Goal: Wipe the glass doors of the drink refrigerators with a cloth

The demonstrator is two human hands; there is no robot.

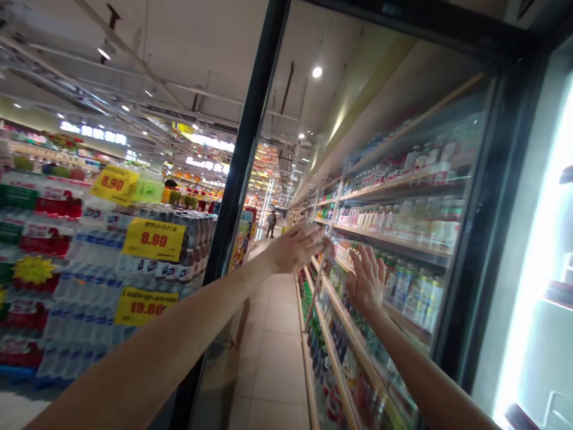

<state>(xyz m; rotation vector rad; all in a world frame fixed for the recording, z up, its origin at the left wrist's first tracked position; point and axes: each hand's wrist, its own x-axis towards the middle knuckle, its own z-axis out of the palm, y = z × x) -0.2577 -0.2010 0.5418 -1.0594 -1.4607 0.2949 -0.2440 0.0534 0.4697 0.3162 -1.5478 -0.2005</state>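
Observation:
A black-framed glass door (239,149) stands open in front of me, with drink shelves showing through its pane. My left hand (295,246) reaches across to the middle of the pane, fingers stretched to the right and smeared by motion. A pale blur lies at its fingertips; I cannot tell if it is a reflection or a thing. My right hand (366,279) is raised before the pane at the right, fingers apart and pointing up, with nothing seen in it. Whether either palm touches the glass is unclear.
Stacked packs of bottled drinks (85,269) with yellow price signs (153,239) stand at the left. Shelves of bottles (403,221) line the right beyond the glass. A lit cooler interior (532,251) is at far right. A person (271,224) stands far down the tiled aisle (277,334).

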